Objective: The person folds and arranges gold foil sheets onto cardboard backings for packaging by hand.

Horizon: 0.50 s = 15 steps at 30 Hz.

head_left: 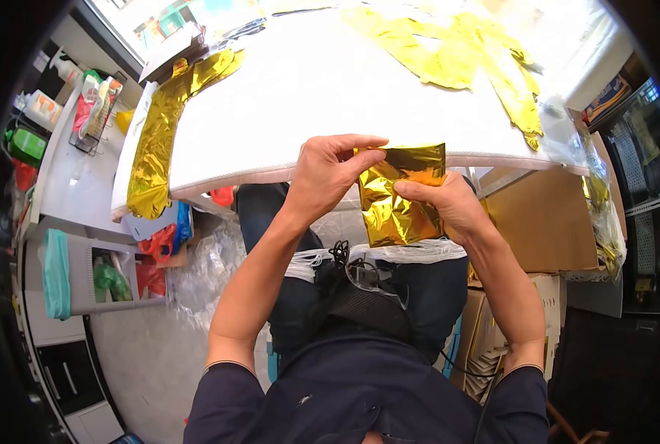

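Observation:
A shiny gold foil balloon (389, 214), folded into a flat, creased rectangle, is held upright above my lap at the table's near edge. My left hand (333, 174) pinches its upper left corner between thumb and fingers. My right hand (444, 203) grips the right side, thumb pressed flat on the front and fingers hidden behind. Another long, flat gold foil balloon (156, 137) lies along the left side of the white table (293, 111). Spread over the far right is a larger gold foil piece (456, 52), part of it washed out by glare.
Bundles of white string (419, 250) and a black cable (341, 253) lie across my lap. A cardboard box (541, 222) stands at right below the table. Crumpled clear plastic (211, 274) is on the floor at left, beside a grey drawer unit (133, 255).

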Available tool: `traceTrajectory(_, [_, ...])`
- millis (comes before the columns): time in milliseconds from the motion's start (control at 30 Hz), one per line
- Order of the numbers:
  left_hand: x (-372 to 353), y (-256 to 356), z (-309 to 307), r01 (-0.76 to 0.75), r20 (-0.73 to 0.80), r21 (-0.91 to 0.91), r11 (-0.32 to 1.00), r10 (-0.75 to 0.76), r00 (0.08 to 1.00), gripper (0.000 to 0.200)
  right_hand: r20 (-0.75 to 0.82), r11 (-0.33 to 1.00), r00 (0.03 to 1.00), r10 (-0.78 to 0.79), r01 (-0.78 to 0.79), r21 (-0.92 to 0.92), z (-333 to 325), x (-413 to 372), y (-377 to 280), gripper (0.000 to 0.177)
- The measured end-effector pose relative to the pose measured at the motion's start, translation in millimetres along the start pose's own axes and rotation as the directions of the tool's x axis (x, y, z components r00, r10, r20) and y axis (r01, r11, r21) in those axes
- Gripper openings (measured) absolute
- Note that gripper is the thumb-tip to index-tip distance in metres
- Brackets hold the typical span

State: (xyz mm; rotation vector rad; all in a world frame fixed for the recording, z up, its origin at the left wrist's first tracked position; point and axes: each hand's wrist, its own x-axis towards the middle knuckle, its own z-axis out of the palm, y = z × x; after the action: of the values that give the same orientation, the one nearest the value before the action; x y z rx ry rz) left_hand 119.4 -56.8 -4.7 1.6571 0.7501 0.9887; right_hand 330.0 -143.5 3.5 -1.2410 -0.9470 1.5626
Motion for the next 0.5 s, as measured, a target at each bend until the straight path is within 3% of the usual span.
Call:
traceTrajectory(333, [1.9, 2.3, -8.1, -0.018, -0.032, 0.034, 0.999, 0.019, 0.999, 0.014, 0.024, 0.999, 1.0, 0.008, -0.009, 0.031, 8.6, 7.7, -0.3, 0.043])
traceTrajectory(500, [5.4, 4.9, -13.8, 0.024, 0.004, 0.036, 0.999, -0.024, 1.0, 0.018, 0.018, 1.0, 1.0, 0.023, -0.023, 0.017, 11.2, 10.0, -2.2, 0.043])
